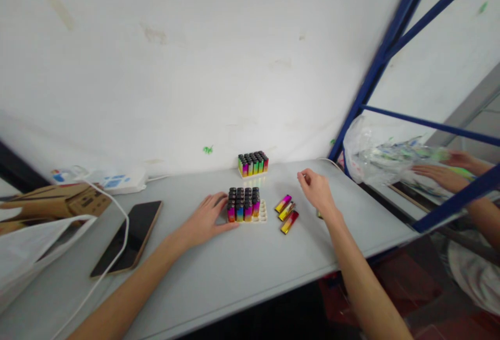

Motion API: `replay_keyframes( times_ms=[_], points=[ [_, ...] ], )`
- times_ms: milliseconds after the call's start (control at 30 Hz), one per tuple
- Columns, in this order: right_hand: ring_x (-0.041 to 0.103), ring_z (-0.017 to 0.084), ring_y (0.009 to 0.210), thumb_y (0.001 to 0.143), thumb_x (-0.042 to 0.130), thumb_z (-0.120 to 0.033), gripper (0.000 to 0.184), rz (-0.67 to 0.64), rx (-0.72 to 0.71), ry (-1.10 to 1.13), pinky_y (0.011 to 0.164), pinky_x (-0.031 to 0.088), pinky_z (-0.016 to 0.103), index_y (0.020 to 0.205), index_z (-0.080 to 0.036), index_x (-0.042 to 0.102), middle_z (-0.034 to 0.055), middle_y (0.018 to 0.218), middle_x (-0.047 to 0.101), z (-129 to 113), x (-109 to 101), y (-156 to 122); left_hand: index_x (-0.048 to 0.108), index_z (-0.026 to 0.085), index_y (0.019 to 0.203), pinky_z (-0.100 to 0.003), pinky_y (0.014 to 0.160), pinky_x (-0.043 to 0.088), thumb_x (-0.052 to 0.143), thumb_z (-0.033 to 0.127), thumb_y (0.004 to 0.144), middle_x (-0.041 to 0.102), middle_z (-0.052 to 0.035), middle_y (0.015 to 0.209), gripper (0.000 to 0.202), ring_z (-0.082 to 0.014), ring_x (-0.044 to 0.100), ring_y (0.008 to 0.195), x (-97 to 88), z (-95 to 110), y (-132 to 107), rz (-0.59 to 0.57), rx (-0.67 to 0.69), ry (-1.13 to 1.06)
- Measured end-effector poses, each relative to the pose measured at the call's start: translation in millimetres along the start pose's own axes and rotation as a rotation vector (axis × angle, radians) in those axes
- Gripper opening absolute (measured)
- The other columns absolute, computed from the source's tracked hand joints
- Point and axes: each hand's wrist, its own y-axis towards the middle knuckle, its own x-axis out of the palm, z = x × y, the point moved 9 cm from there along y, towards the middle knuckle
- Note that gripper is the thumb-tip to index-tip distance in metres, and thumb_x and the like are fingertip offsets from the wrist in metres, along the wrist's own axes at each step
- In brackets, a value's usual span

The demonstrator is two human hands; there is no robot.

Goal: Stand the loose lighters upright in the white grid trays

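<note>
My left hand (209, 216) rests around the left side of a white tray (261, 219), thumb along its front edge. Black-topped lighters (244, 204) in shiny purple, blue and orange stand upright in rows there. The tray's right-hand column shows bare holes. Right of it, loose lighters lie flat on the table: a purple-and-yellow one (283, 203), a yellow one (286, 211) and a red-and-yellow one (289, 223). Farther right, my right hand (315, 188) hovers with its fingers curled closed; what they hold, if anything, is hidden. Something yellowish shows partly under its wrist.
A second tray of upright lighters (253, 165) stands against the wall. On the left lie a tablet-like dark device (128, 236), a white cable, a cardboard box (78, 202) and a white bag. Beyond the blue frame (371, 79) at right, another person's hands handle plastic bags.
</note>
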Motion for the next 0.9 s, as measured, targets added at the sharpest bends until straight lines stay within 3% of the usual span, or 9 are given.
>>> replay_keyframes(
  times_ms=[167, 233, 333, 433, 500, 633, 733, 833, 900],
  points=[
    [0.069, 0.023, 0.070, 0.098, 0.050, -0.038, 0.027, 0.116, 0.056, -0.025, 0.071, 0.046, 0.032, 0.098, -0.018, 0.068, 0.0086, 0.079, 0.074, 32.9, -43.2, -7.1, 0.067, 0.020, 0.136, -0.053, 0.121, 0.046, 0.061, 0.080, 0.093, 0.065, -0.0167, 0.147, 0.074, -0.0369, 0.062, 0.135, -0.4, 0.7, -0.5, 0.021, 0.019, 0.011],
    [0.069, 0.023, 0.071, 0.097, 0.052, -0.034, 0.025, 0.101, 0.102, -0.069, 0.073, 0.048, 0.033, 0.104, -0.017, 0.068, 0.0095, 0.084, 0.075, 53.0, -51.3, -14.1, 0.067, 0.019, 0.136, -0.053, 0.122, 0.045, 0.059, 0.081, 0.094, 0.065, -0.0171, 0.147, 0.075, -0.0370, 0.062, 0.135, 0.4, 0.3, -0.4, 0.023, 0.020, 0.019],
    [0.071, 0.026, 0.078, 0.100, 0.057, -0.036, 0.028, -0.048, 0.150, -0.181, 0.079, 0.049, 0.035, 0.115, -0.014, 0.068, 0.0118, 0.090, 0.076, 78.1, -41.3, -31.3, 0.067, 0.018, 0.135, -0.054, 0.121, 0.047, 0.058, 0.083, 0.093, 0.064, -0.0184, 0.148, 0.077, -0.0376, 0.062, 0.134, 2.6, -1.9, -0.1, 0.015, 0.013, 0.023],
    [0.074, 0.031, 0.090, 0.102, 0.063, -0.043, 0.036, -0.264, 0.193, -0.277, 0.081, 0.050, 0.036, 0.120, -0.012, 0.069, 0.0152, 0.092, 0.077, 90.1, -12.7, -54.6, 0.068, 0.019, 0.135, -0.054, 0.119, 0.049, 0.061, 0.082, 0.092, 0.064, -0.0183, 0.147, 0.077, -0.0381, 0.062, 0.134, 2.6, -4.5, -0.2, 0.028, 0.007, 0.015],
    [0.075, 0.032, 0.095, 0.104, 0.061, -0.042, 0.037, -0.348, 0.185, -0.291, 0.082, 0.050, 0.036, 0.124, -0.012, 0.069, 0.0170, 0.097, 0.078, 85.1, 6.1, -65.4, 0.068, 0.020, 0.135, -0.054, 0.119, 0.049, 0.063, 0.081, 0.092, 0.065, -0.0172, 0.147, 0.075, -0.0377, 0.062, 0.133, 2.0, -4.9, -0.3, 0.036, 0.013, 0.007],
    [0.074, 0.030, 0.102, 0.104, 0.058, -0.029, 0.037, -0.331, 0.088, -0.169, 0.090, 0.051, 0.036, 0.135, -0.012, 0.065, 0.0185, 0.112, 0.078, 54.2, 29.1, -61.0, 0.067, 0.019, 0.136, -0.055, 0.119, 0.049, 0.063, 0.079, 0.092, 0.065, -0.0183, 0.146, 0.075, -0.0386, 0.063, 0.133, 2.7, -5.1, -0.4, 0.018, 0.003, 0.017],
    [0.072, 0.028, 0.100, 0.099, 0.059, -0.025, 0.027, -0.291, 0.030, 0.011, 0.094, 0.051, 0.038, 0.122, -0.014, 0.068, 0.0176, 0.109, 0.076, 31.0, 36.0, -42.8, 0.067, 0.018, 0.136, -0.054, 0.120, 0.048, 0.064, 0.079, 0.092, 0.065, -0.0181, 0.147, 0.074, -0.0382, 0.063, 0.134, 1.9, -3.6, -0.7, 0.015, 0.001, 0.017],
    [0.068, 0.021, 0.076, 0.100, 0.055, -0.034, 0.021, -0.284, 0.095, 0.349, 0.078, 0.054, 0.035, 0.112, -0.019, 0.063, 0.0087, 0.092, 0.073, 13.5, 40.3, -22.5, 0.067, 0.020, 0.135, -0.053, 0.119, 0.049, 0.064, 0.079, 0.092, 0.064, -0.0175, 0.147, 0.073, -0.0372, 0.062, 0.135, 1.0, -2.0, -1.3, 0.021, 0.003, 0.011],
    [0.059, 0.015, 0.060, 0.099, 0.054, -0.048, 0.028, -0.304, 0.157, 0.641, 0.062, 0.049, 0.030, 0.111, -0.023, 0.056, 0.0022, 0.086, 0.070, -3.6, 45.8, -11.4, 0.067, 0.019, 0.135, -0.054, 0.119, 0.049, 0.064, 0.079, 0.092, 0.064, -0.0181, 0.147, 0.073, -0.0377, 0.062, 0.135, 0.9, -1.9, -1.5, 0.021, -0.004, 0.008]
  ],
)
